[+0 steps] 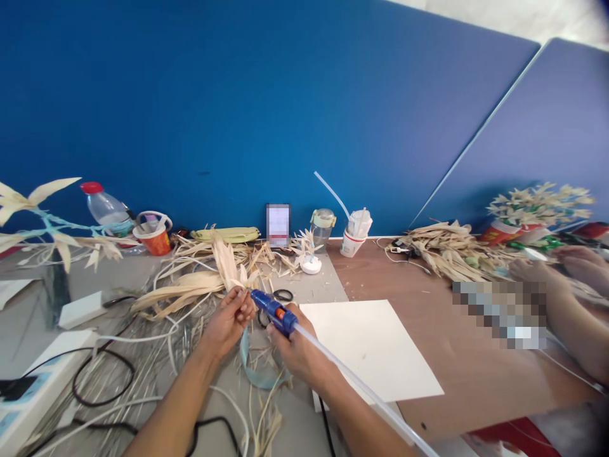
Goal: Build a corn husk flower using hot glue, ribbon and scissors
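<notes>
My right hand (295, 336) is wrapped around a blue hot glue gun (273, 310), with a long translucent glue stick (366, 395) running out of its back toward my forearm. The gun's nozzle end points left, close by my left fingertips. My left hand (233, 315) is closed in a pinch on a pale corn husk piece (245, 277), whose petal-like tips show just above the fingers. Dried corn husks (183, 289) lie directly behind that hand. A light blue ribbon (252, 371) curls on the table between my forearms.
A white sheet (375, 355) lies right of my right hand. Behind stand a phone (278, 223), a husk flower on a white base (311, 264), a jar (322, 230) and a paper cup (353, 242). Cables and a power strip (47, 387) lie left. Another person's hands (547, 279) are at right.
</notes>
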